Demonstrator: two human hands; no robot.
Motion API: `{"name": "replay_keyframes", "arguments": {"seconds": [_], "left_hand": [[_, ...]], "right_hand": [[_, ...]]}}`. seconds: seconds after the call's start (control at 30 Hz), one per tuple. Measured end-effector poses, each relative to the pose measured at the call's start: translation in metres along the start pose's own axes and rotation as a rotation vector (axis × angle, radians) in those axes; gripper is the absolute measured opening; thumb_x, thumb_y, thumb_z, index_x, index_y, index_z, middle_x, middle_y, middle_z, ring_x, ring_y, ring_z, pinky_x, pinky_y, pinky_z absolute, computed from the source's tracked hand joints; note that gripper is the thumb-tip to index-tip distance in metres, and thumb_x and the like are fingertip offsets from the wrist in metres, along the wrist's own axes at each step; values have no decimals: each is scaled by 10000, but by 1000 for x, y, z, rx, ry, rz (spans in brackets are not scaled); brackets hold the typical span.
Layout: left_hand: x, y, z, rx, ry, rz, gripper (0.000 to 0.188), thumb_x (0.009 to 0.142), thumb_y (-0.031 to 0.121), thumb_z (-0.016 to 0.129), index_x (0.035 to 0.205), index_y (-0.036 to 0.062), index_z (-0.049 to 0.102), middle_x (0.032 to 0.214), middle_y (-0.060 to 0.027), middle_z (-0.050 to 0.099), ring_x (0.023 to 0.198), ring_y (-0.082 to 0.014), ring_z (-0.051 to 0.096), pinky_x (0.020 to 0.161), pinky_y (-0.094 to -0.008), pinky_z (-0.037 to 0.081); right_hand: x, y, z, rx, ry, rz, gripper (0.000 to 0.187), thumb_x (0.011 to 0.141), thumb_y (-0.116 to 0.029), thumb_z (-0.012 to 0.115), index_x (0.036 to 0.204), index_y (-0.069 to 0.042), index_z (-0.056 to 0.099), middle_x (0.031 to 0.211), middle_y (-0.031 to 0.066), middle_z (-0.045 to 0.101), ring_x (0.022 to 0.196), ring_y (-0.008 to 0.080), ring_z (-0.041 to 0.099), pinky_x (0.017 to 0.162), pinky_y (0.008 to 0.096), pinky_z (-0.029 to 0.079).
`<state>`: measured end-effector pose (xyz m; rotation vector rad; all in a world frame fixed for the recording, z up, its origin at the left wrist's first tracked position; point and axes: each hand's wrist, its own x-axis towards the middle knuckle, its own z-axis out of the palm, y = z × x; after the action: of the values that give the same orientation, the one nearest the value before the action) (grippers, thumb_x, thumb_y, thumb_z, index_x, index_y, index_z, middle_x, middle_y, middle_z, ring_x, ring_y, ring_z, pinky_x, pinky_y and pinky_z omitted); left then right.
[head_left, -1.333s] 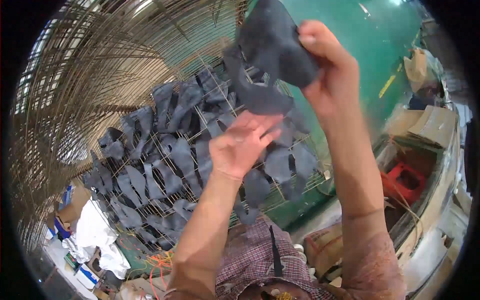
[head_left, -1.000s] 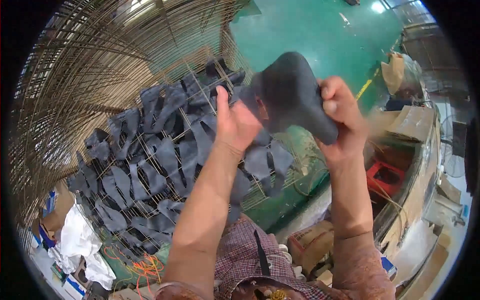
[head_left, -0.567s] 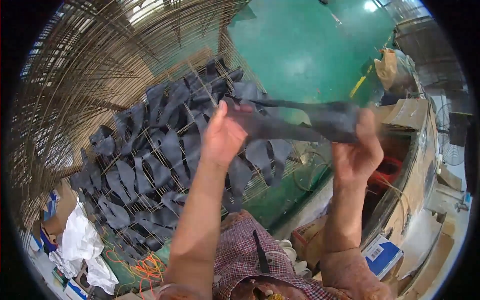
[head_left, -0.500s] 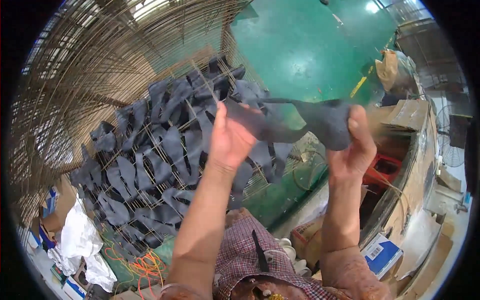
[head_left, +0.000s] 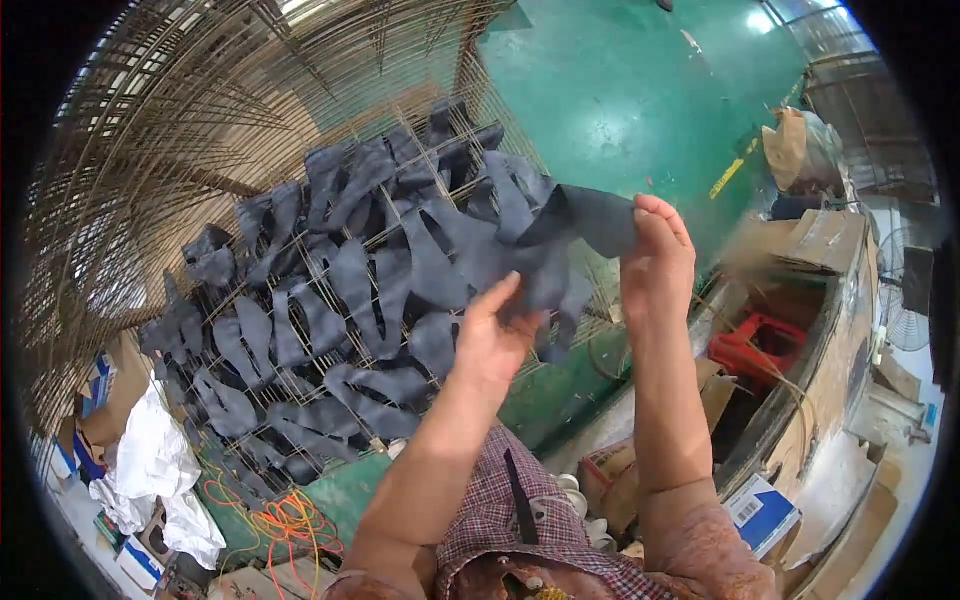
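Note:
A dark grey, flexible cut-out piece (head_left: 597, 218) is held up over the wire rack. My right hand (head_left: 657, 262) pinches its right end between thumb and fingers. At the lower left end of the piece, blurred by motion, is my left hand (head_left: 495, 335), its thumb and curled fingers closing on that end. The piece is bent, and its middle looks folded and shaded. Below and to the left, many similar dark grey pieces (head_left: 355, 300) lie draped in rows across the thin bars of the wire rack (head_left: 445, 185).
More stacked wire racks (head_left: 200, 110) rise at the far left. To the right stand a cardboard-lined bin with a red plastic object (head_left: 758, 343) and a blue-and-white box (head_left: 765, 515). Orange cords (head_left: 292, 530) and crumpled white sheeting (head_left: 150, 450) lie lower left. The floor (head_left: 620, 100) is green.
My right hand has moved left and slightly up. My left hand has moved right and down. The piece, stretched with its opening showing before, is now bent and turned.

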<state>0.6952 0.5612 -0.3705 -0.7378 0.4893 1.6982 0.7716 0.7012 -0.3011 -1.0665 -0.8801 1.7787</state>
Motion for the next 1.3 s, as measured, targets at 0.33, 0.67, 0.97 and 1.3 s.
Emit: {"name": "replay_keyframes", "arguments": {"seconds": [0.33, 0.67, 0.97, 1.3], "left_hand": [[72, 60, 25, -39, 50, 179, 87, 745, 59, 568, 785, 31, 496, 788, -88, 556, 656, -194, 545, 582, -287, 495], [176, 195, 42, 535, 95, 565, 277, 751, 21, 540, 1002, 69, 434, 945, -72, 503, 823, -216, 505, 657, -387, 462], [251, 162, -10, 696, 474, 553, 476, 713, -3, 546, 1138, 58, 339, 965, -108, 467, 785, -224, 517, 518, -359, 486], [147, 148, -21, 687, 340, 694, 434, 748, 17, 531, 1128, 10, 320, 1014, -150, 458, 867, -289, 513, 711, -392, 467]], "right_hand": [[100, 43, 30, -197, -78, 142, 90, 711, -24, 521, 792, -34, 557, 760, 41, 526, 701, 128, 489, 586, 291, 413], [257, 161, 103, -238, -478, 154, 197, 695, 46, 465, 823, -35, 589, 765, 61, 550, 698, 169, 517, 536, 294, 443], [294, 243, 38, -1063, -311, -260, 149, 652, -78, 529, 750, -94, 641, 695, 88, 613, 615, 177, 569, 566, 278, 451], [191, 173, -25, -831, -325, -247, 165, 725, -107, 543, 843, -3, 589, 759, 103, 608, 683, 135, 556, 653, 255, 440]]}}
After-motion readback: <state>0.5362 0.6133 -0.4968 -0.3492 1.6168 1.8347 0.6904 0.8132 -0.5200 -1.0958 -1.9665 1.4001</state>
